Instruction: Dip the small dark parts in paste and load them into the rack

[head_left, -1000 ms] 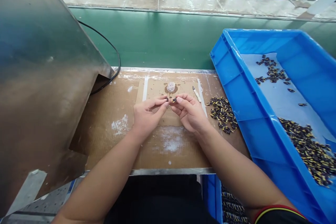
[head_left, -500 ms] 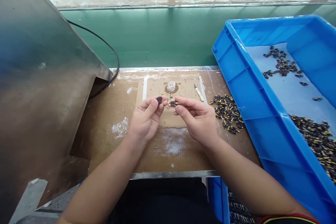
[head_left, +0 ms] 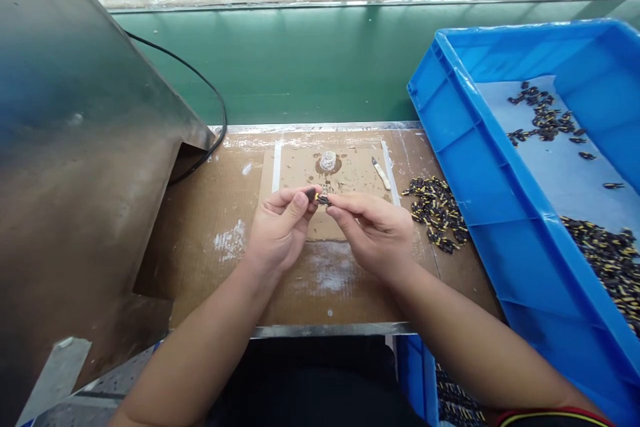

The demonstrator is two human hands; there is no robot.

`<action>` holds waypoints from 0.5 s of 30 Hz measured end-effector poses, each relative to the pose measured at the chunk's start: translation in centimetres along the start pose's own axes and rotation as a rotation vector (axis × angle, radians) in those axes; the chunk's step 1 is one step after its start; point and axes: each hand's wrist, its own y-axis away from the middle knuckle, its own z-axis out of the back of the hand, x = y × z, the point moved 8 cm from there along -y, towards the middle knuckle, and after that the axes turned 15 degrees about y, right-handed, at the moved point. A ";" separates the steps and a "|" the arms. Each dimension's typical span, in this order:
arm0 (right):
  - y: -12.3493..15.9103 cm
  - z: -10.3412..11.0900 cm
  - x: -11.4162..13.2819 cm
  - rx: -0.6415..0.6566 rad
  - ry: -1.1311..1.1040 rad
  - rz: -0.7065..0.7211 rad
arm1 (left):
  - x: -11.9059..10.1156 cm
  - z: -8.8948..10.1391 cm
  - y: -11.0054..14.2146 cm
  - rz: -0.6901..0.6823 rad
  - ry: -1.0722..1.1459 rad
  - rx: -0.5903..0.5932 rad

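Observation:
Over the cardboard sheet (head_left: 330, 230), my left hand (head_left: 280, 227) pinches a small dark oval piece (head_left: 311, 194) between thumb and forefinger. My right hand (head_left: 375, 230) grips a small black-and-yellow part (head_left: 323, 200) by its right end. The two pieces meet, or nearly so; fingers partly hide the spot. Just beyond my hands stands a small clear glass pot (head_left: 328, 160) on a wet brown stain. A small knife with a pale handle (head_left: 381, 175) lies to its right. Beside my right hand is a pile of black-and-yellow parts (head_left: 435, 210).
A large blue bin (head_left: 480, 147) on the right holds white paper and many similar parts. A metal housing (head_left: 90, 167) with a black cable (head_left: 200, 80) fills the left. Behind the bench runs a green belt (head_left: 310, 67). Another blue bin (head_left: 415, 373) sits below the bench edge.
My right hand has moved slightly left, bringing the black-and-yellow part up to the dark oval piece. My left hand has shifted a little right. The view has tilted slightly.

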 end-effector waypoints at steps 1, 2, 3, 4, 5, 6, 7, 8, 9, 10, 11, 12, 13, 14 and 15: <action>0.0 0.0 0.0 0.003 0.006 -0.003 | 0.0 0.0 0.0 -0.003 -0.009 0.000; 0.0 0.0 -0.1 0.008 0.013 -0.008 | 0.0 0.0 0.0 -0.005 -0.019 -0.002; 0.0 0.0 -0.1 0.014 0.022 -0.012 | 0.0 0.0 0.0 -0.006 -0.029 -0.004; 0.0 -0.1 -0.2 0.019 0.030 -0.016 | -0.1 0.1 0.1 -0.006 -0.037 -0.004; -0.1 -0.1 -0.2 0.022 0.039 -0.016 | -0.1 0.0 0.1 -0.007 -0.044 -0.004; -0.1 -0.1 -0.1 0.024 0.047 -0.014 | -0.1 0.0 0.1 -0.010 -0.050 -0.002; -0.1 -0.1 -0.1 0.026 0.055 -0.008 | -0.2 0.0 0.1 -0.016 -0.057 0.001; -0.1 -0.1 0.0 0.029 0.063 -0.001 | -0.3 0.0 0.1 -0.025 -0.067 0.003; -0.1 0.0 0.1 0.031 0.072 0.006 | -0.5 0.0 0.1 -0.039 -0.081 0.004; -0.1 0.0 0.2 0.032 0.083 0.013 | -0.7 0.0 0.1 -0.059 -0.099 0.006; -0.1 0.0 0.3 0.031 0.097 0.018 | -0.9 -0.1 0.2 -0.086 -0.123 0.012; -0.1 0.1 0.3 0.029 0.110 0.022 | -1.1 -0.1 0.2 -0.122 -0.150 0.019; -0.2 0.2 0.4 0.028 0.118 0.026 | -1.4 -0.1 0.3 -0.161 -0.177 0.030; -0.2 0.2 0.4 0.028 0.121 0.031 | -1.6 -0.2 0.5 -0.201 -0.202 0.042; -0.2 0.3 0.5 0.028 0.115 0.037 | -1.7 -0.3 0.6 -0.236 -0.226 0.053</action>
